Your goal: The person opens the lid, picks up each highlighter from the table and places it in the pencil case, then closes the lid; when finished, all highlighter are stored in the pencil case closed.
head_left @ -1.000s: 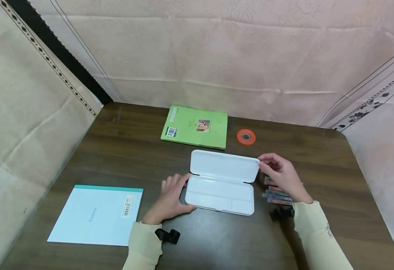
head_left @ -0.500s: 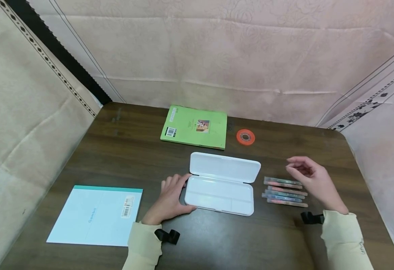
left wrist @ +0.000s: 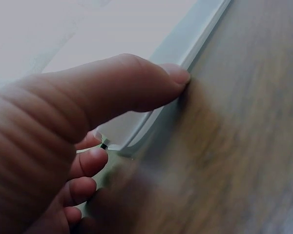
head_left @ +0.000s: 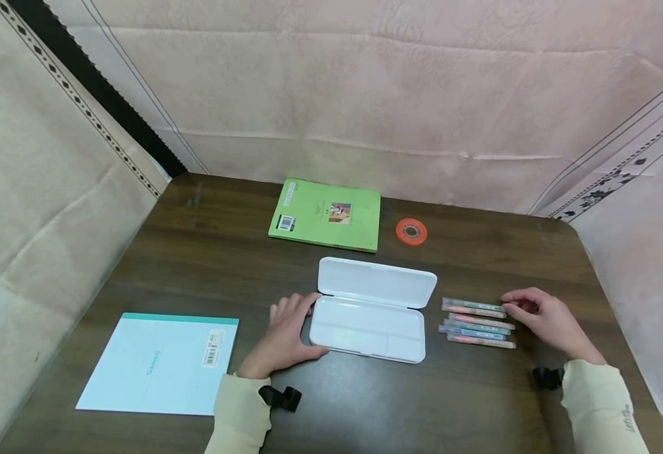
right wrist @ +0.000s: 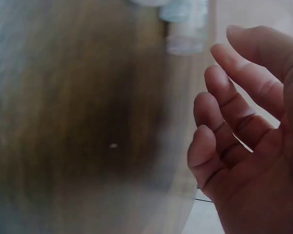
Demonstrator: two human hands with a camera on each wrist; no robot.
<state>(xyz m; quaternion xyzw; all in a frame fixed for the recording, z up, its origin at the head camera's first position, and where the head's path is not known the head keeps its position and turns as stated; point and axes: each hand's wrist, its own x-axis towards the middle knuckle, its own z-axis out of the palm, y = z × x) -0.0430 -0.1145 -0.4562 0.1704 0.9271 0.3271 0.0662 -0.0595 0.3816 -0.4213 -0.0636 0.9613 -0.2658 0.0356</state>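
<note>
A white hinged pencil case [head_left: 367,328] lies on the table with its lid [head_left: 378,282] folded back. My left hand [head_left: 283,333] holds the case's left end, thumb along the front edge and fingers at the back corner. The left wrist view shows that thumb [left wrist: 132,83] pressed against the case's rim [left wrist: 205,36]. Right of the case lie several slim pens [head_left: 479,321] in a row, pastel coloured. My right hand [head_left: 547,318] hovers at the right end of the rear pens, thumb and forefinger near their tips. In the right wrist view its fingers [right wrist: 219,80] are loosely bent around nothing.
Behind the case lies a green book [head_left: 325,214], with an orange ring-shaped disc [head_left: 411,232] to its right. A pale blue notebook [head_left: 161,362] rests at the left of the brown table [head_left: 376,410]. Cloth curtains [head_left: 331,88] stand around the table.
My right hand has let go of the lid's right corner and moved right, then down to the pens' right ends, uncovering them. The left hand stays on the case.
</note>
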